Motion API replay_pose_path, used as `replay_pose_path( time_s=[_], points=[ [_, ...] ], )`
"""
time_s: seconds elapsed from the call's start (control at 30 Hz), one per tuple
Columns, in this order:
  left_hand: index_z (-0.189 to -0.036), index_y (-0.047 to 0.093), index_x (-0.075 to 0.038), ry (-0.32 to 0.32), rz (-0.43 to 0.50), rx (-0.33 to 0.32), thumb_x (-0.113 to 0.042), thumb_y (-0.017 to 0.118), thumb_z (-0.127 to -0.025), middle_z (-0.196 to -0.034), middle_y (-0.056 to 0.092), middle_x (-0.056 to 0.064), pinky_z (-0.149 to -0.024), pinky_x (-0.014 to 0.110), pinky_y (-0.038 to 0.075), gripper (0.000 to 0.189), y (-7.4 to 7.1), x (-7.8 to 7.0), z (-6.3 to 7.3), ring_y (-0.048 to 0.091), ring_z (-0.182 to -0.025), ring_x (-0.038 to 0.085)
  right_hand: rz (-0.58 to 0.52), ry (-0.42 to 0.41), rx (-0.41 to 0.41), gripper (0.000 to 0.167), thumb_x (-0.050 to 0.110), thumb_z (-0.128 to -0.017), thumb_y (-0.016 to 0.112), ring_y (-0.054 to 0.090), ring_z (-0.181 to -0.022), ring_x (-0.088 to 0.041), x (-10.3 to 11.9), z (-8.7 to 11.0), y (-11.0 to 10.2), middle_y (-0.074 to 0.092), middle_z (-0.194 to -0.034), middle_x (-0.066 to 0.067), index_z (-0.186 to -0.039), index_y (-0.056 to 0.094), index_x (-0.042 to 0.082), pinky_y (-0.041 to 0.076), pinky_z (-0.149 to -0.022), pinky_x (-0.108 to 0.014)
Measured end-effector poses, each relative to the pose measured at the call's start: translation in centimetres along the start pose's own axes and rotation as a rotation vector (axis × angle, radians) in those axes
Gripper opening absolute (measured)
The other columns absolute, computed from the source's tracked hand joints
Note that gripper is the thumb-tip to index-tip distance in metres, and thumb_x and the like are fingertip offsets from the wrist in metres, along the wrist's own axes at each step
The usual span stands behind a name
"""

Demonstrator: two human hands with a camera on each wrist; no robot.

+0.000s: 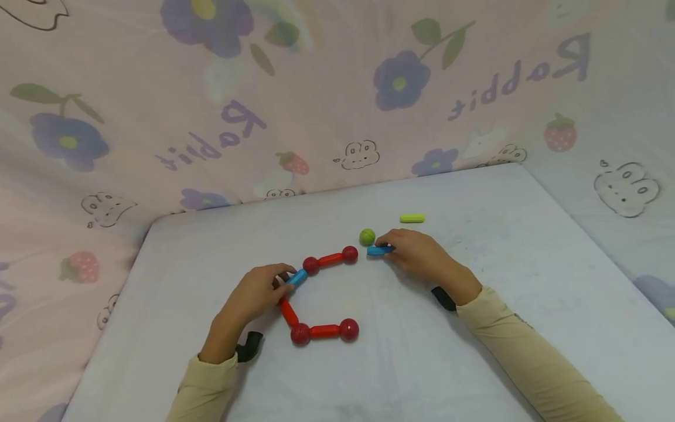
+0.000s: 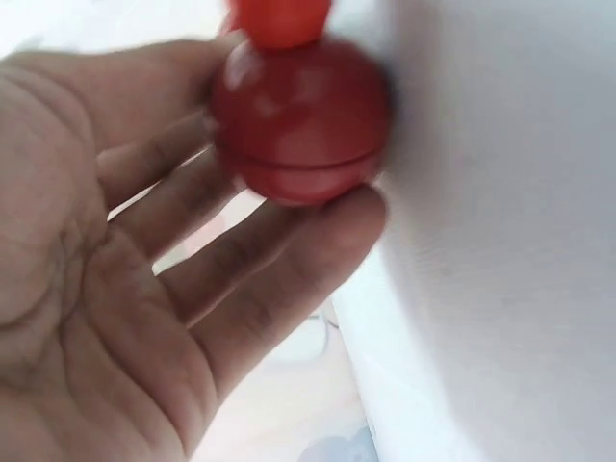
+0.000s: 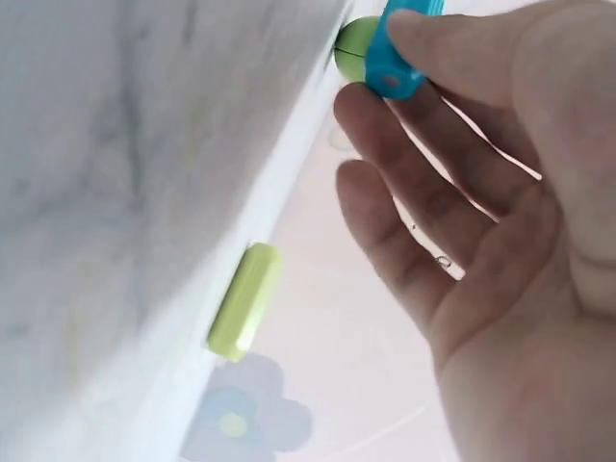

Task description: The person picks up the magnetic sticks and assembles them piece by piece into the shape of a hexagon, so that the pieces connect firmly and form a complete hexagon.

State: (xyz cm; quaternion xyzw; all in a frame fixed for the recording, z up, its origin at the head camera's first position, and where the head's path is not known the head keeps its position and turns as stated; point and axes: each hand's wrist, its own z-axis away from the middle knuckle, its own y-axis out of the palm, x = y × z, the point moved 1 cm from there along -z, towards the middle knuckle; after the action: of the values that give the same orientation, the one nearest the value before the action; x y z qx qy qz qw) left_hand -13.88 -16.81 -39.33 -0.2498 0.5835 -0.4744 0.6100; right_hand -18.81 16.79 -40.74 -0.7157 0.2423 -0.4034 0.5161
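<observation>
A chain of red balls and short rods lies on the table, bent into an open shape. My left hand (image 1: 261, 288) is at its left bend, holding a red ball (image 2: 303, 120) between thumb and fingers; from above, the hand covers that ball. From this bend a blue rod (image 1: 297, 278) leads to another ball (image 1: 311, 265), and a red rod (image 1: 288, 312) runs toward the near ball (image 1: 300, 333). Beyond the chain's far end ball (image 1: 350, 254), my right hand (image 1: 416, 252) pinches a second blue rod (image 1: 377, 251). A green ball (image 1: 367, 237) sits just behind that rod.
A yellow-green rod (image 1: 412, 218) lies farther back, behind my right hand. The chain's near end ball (image 1: 349, 329) faces the middle of the white table (image 1: 422, 363). A printed cloth (image 1: 327, 94) hangs along the table's back edge.
</observation>
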Motion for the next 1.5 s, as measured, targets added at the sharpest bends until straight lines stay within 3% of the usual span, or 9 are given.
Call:
replay_pose_path(
  time_s=[0.17,0.5,0.83,1.07,1.33,1.5],
  points=[
    [-0.123,0.067,-0.014,-0.022,-0.015,-0.046,-0.019,0.072,-0.091,-0.1,0.071,0.002,-0.071,0.03,0.055,0.032,0.5,-0.1,0.8,0.061,-0.082,0.014,0.082,-0.043,-0.029,0.03,0.01,-0.089,0.073,0.068,-0.102,-0.023,0.8,-0.4,0.4,0.071,-0.111,-0.002,-0.119,0.069,0.014,0.056,-0.091,-0.04],
    [-0.12,0.069,-0.015,-0.032,-0.029,-0.106,-0.018,0.073,-0.09,-0.098,0.071,0.002,-0.066,0.026,0.051,0.031,0.9,-0.3,1.3,0.059,-0.078,0.014,0.097,-0.08,-0.065,0.028,0.01,-0.088,0.075,0.067,-0.091,-0.019,1.9,-0.7,1.3,0.069,-0.104,-0.002,-0.115,0.07,0.014,0.058,-0.085,-0.036],
    [-0.119,0.07,-0.016,-0.043,-0.038,-0.109,-0.019,0.074,-0.089,-0.098,0.072,0.001,-0.066,0.026,0.05,0.031,1.0,-0.3,1.4,0.058,-0.078,0.014,0.081,-0.07,-0.049,0.028,0.015,-0.09,0.074,0.068,-0.1,-0.02,1.7,-0.8,1.0,0.07,-0.111,-0.002,-0.118,0.07,0.014,0.057,-0.09,-0.038],
    [-0.118,0.07,-0.015,-0.033,-0.026,-0.109,-0.019,0.074,-0.089,-0.099,0.072,0.002,-0.067,0.027,0.051,0.03,0.8,-0.3,1.1,0.06,-0.079,0.014,0.055,-0.066,-0.101,0.024,0.015,-0.093,0.069,0.065,-0.111,-0.023,0.5,-1.8,0.3,0.068,-0.118,-0.004,-0.117,0.068,0.013,0.054,-0.097,-0.04],
    [-0.118,0.07,-0.014,-0.019,-0.018,-0.105,-0.018,0.074,-0.089,-0.1,0.072,0.002,-0.067,0.027,0.051,0.03,0.8,-0.2,0.8,0.06,-0.079,0.014,0.017,-0.066,-0.007,0.042,0.003,-0.093,0.065,0.057,-0.129,-0.027,-0.3,-2.3,0.5,0.061,-0.137,-0.006,-0.134,0.06,0.013,0.046,-0.109,-0.044],
    [-0.119,0.07,-0.014,-0.017,-0.021,-0.102,-0.019,0.074,-0.089,-0.1,0.072,0.002,-0.067,0.028,0.052,0.03,0.7,-0.1,0.6,0.061,-0.08,0.014,0.001,-0.013,0.024,0.041,0.005,-0.094,0.065,0.056,-0.13,-0.025,-0.6,-2.5,0.8,0.062,-0.136,-0.003,-0.133,0.059,0.016,0.046,-0.109,-0.043]
  ],
)
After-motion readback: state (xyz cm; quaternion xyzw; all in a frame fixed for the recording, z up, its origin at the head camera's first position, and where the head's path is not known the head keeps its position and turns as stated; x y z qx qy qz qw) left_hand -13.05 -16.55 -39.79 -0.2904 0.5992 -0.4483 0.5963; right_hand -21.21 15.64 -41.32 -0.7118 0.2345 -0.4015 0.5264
